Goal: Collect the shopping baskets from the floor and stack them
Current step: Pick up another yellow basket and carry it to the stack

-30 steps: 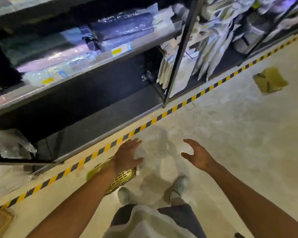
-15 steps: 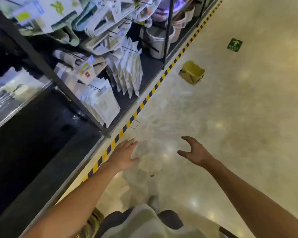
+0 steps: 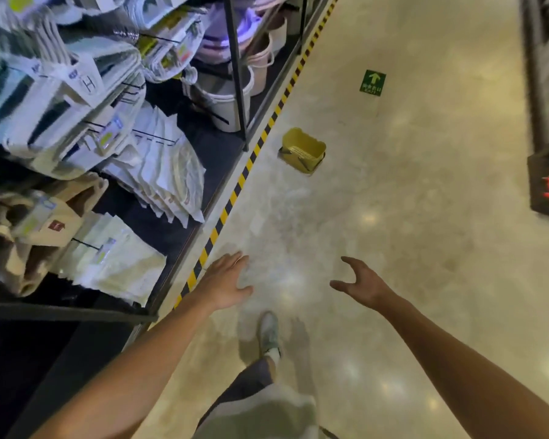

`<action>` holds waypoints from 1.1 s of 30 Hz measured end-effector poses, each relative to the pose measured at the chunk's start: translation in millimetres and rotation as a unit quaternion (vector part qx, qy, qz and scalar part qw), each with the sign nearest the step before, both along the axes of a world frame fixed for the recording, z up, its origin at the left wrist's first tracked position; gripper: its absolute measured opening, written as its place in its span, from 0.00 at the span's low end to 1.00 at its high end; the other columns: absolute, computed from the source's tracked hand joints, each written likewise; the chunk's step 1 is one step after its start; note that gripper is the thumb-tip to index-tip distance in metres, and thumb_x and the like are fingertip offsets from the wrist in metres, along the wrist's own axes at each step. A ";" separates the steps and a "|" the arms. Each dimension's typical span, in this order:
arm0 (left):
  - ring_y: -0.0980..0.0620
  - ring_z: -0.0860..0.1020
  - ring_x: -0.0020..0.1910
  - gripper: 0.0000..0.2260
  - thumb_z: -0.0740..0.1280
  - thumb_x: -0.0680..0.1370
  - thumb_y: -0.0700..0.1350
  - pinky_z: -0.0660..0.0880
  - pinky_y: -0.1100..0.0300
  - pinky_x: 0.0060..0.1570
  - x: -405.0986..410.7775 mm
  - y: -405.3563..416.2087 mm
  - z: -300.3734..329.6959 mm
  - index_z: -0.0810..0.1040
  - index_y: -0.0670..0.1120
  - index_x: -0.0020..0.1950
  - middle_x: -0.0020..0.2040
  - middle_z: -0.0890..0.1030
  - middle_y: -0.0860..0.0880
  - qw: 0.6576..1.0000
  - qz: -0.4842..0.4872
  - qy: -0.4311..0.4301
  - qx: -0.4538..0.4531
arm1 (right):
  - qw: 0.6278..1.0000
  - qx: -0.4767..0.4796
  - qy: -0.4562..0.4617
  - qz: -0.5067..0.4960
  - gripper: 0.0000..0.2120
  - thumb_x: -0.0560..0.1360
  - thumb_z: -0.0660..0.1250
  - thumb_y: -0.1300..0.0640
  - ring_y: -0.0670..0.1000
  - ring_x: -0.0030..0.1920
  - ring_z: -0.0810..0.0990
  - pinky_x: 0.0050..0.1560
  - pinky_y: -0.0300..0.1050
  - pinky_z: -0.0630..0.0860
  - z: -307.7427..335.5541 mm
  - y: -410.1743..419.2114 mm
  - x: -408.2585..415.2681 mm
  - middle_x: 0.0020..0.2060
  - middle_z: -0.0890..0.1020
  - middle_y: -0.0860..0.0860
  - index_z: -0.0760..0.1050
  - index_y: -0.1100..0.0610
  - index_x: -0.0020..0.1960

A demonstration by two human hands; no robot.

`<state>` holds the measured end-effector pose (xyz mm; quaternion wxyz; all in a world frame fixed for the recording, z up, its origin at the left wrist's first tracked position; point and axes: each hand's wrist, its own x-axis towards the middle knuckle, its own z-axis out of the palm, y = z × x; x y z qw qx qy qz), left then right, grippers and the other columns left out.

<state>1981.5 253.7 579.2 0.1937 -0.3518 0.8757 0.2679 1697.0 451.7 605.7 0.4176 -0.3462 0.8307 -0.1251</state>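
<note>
Left hand (image 3: 225, 285): spread flat, empty. Right hand (image 3: 362, 282): curled wide, empty. Yellow basket (image 3: 303, 149) at 12 o'clock; its label unreadable. Green arrow sign (image 3: 372, 82) at 1 o'clock.

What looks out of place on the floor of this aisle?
A yellow shopping basket sits alone on the floor, beside the striped tape along the shelves, tilted rather than level. Both hands are empty.

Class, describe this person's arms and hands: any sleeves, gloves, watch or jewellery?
Both forearms are bare, with no sleeves in view. The left hand and right hand wear no gloves, and no watch, ring or bracelet shows.
</note>
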 end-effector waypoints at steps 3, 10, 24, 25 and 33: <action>0.47 0.49 0.81 0.37 0.62 0.80 0.61 0.50 0.53 0.79 -54.6 -58.6 4.9 0.49 0.50 0.83 0.83 0.49 0.50 1.000 -0.005 -0.004 0.004 | 1.000 0.007 -0.009 -0.028 0.38 0.74 0.73 0.44 0.54 0.74 0.66 0.71 0.46 0.63 2.0 -45.0 -49.8 0.76 0.64 0.53 0.60 0.53 0.78; 0.48 0.50 0.81 0.37 0.61 0.80 0.63 0.52 0.53 0.78 -197.2 -182.3 11.8 0.51 0.50 0.83 0.83 0.50 0.50 0.999 -0.052 -0.011 -0.011 | 0.998 -0.006 -0.007 -0.064 0.40 0.75 0.71 0.41 0.55 0.75 0.64 0.71 0.47 0.63 0.2 -135.9 -168.0 0.77 0.62 0.52 0.57 0.51 0.79; 0.49 0.53 0.81 0.38 0.64 0.79 0.63 0.53 0.53 0.77 -446.7 -375.9 13.3 0.53 0.49 0.82 0.82 0.54 0.49 0.998 -0.015 -0.042 -0.037 | 0.998 0.002 -0.045 -0.039 0.41 0.75 0.71 0.42 0.54 0.76 0.62 0.72 0.47 0.62 -26.5 -340.6 -429.4 0.78 0.60 0.53 0.55 0.54 0.80; 0.49 0.53 0.81 0.38 0.64 0.79 0.63 0.53 0.53 0.78 -457.0 -388.9 15.0 0.53 0.49 0.82 0.82 0.54 0.49 0.999 -0.008 -0.045 -0.028 | 0.998 0.005 -0.046 -0.034 0.41 0.75 0.71 0.42 0.54 0.76 0.62 0.72 0.47 0.61 -27.5 -356.7 -442.9 0.78 0.61 0.53 0.55 0.54 0.80; 0.48 0.58 0.79 0.36 0.66 0.79 0.60 0.58 0.54 0.75 -527.9 -517.5 -0.8 0.56 0.47 0.81 0.81 0.59 0.48 0.998 -0.023 -0.050 -0.016 | 0.996 0.031 -0.059 -0.056 0.43 0.74 0.72 0.42 0.55 0.76 0.62 0.72 0.48 0.62 -50.0 -479.4 -505.3 0.79 0.60 0.53 0.54 0.53 0.80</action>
